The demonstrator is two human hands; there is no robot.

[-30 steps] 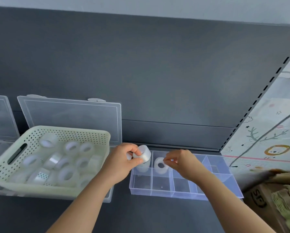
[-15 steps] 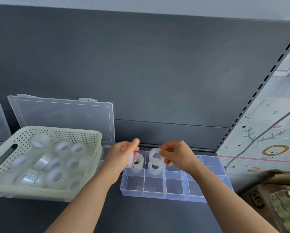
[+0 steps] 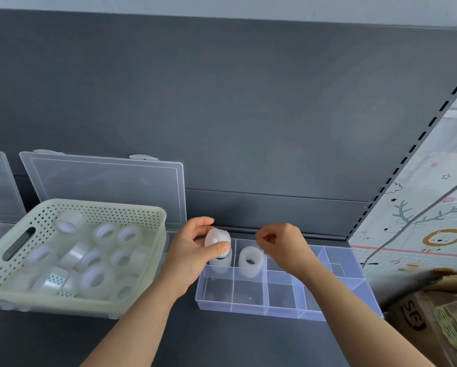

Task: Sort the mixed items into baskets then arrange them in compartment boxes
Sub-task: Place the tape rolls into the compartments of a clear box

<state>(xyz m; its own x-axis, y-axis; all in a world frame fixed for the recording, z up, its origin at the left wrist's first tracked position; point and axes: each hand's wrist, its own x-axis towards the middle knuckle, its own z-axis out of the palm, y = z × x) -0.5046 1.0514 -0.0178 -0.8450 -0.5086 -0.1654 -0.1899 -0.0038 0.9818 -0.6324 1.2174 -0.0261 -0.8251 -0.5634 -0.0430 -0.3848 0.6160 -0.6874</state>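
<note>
Left hand [image 3: 193, 250] grips a tape roll [image 3: 218, 238], axis tilted, over the box [image 3: 275, 311]. Right hand [image 3: 283, 247]: fingers curled, empty. Between the hands, lower, a second roll [image 3: 250, 260] stands on edge, bore facing the person.

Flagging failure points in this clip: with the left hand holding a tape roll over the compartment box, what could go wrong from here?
1. The left hand grips a tape roll above the back-left compartment, which already holds a patterned roll; stacked, it may stand above the compartment box wall and tip out.
2. The right hand hovers close over the neighbouring rolls and could knock them.
</note>
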